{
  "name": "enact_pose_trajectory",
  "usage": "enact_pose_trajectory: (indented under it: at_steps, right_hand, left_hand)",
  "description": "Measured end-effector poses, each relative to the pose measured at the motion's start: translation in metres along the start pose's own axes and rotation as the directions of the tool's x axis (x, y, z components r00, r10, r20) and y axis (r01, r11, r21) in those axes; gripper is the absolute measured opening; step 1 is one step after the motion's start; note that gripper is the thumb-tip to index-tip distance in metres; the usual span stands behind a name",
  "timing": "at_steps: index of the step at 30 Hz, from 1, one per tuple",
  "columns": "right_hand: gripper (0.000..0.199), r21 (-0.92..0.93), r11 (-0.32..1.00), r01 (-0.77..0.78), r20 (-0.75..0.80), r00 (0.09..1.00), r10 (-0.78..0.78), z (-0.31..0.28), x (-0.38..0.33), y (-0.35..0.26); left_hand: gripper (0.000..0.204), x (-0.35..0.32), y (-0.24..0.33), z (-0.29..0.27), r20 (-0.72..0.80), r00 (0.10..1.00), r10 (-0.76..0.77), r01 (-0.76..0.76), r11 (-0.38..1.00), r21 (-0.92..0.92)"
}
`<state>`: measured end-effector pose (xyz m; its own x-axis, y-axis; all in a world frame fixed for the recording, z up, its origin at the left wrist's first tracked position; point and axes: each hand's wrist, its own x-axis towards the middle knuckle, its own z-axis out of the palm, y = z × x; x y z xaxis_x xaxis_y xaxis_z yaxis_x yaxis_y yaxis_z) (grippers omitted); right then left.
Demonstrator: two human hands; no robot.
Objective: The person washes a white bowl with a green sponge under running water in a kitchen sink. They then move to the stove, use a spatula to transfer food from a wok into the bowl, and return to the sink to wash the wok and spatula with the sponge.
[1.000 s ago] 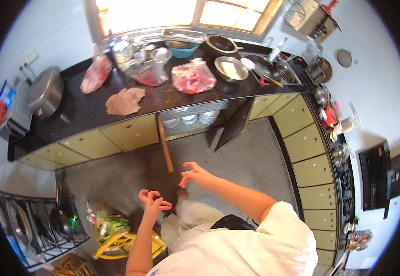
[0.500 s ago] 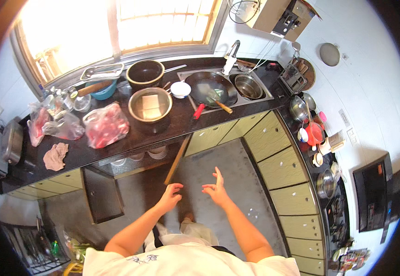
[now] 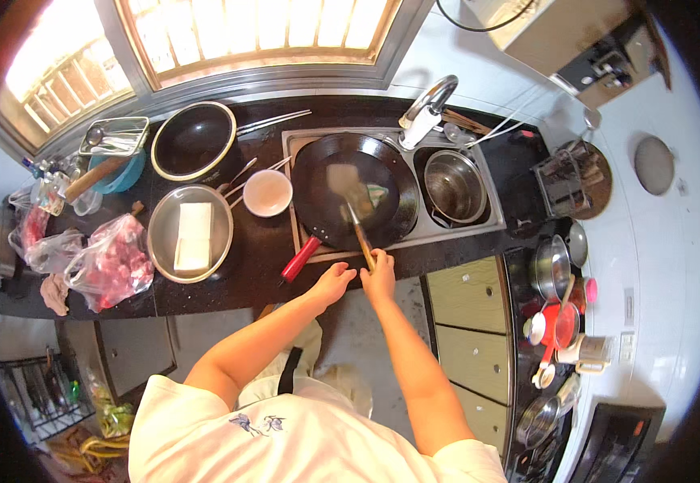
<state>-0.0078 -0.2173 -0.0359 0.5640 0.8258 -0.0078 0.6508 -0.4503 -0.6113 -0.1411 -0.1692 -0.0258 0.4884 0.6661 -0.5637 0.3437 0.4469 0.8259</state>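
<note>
My right hand [image 3: 377, 278] is closed around the end of the wooden handle of a metal spatula [image 3: 357, 221]. The spatula's blade rests in a black wok [image 3: 326, 217] with a red handle [image 3: 300, 259], set over the left part of the sink. Some liquid and a small pale green piece lie in the wok. Close to the right hand, above the counter's front edge, my left hand [image 3: 334, 283] holds nothing, its fingers loosely bent and apart. To the left of the wok sit a white bowl [image 3: 268, 193] with chopsticks behind it and a steel basin [image 3: 157, 241] holding white blocks.
A faucet [image 3: 422, 125] rises behind the sink [image 3: 491, 221], whose right basin holds a steel pot [image 3: 455, 187]. Further left are a dark basin [image 3: 194, 141] and bagged red meat [image 3: 112, 266]. A cabinet door [image 3: 128, 346] stands ajar below. Several pans line the right counter.
I have come nearer to the counter and the sink. Both hands have moved forward from above the floor, and my right hand has taken hold of the spatula's handle.
</note>
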Motion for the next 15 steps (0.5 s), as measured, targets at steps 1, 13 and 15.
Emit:
enact_pose_trajectory:
  at_steps: [1,13,15]
  right_hand:
    - [0.047,0.005,1.000,-0.010,0.068,0.998,0.009,0.000,0.010,0.004]
    - [0.020,0.412,0.909,0.070,0.550,0.776,-0.309,-0.040,0.149,0.004]
    - [0.019,0.241,0.888,0.392,0.357,0.815,-0.457,-0.002,0.199,0.028]
  left_hand:
    - [0.048,0.009,0.012,0.001,0.022,0.996,-0.089,0.091,0.994,-0.060]
    - [0.024,0.102,0.040,0.022,-0.061,0.946,-0.318,0.141,0.573,-0.807]
    - [0.025,0.099,0.041,0.033,-0.176,0.919,-0.354,0.124,0.681,-0.721]
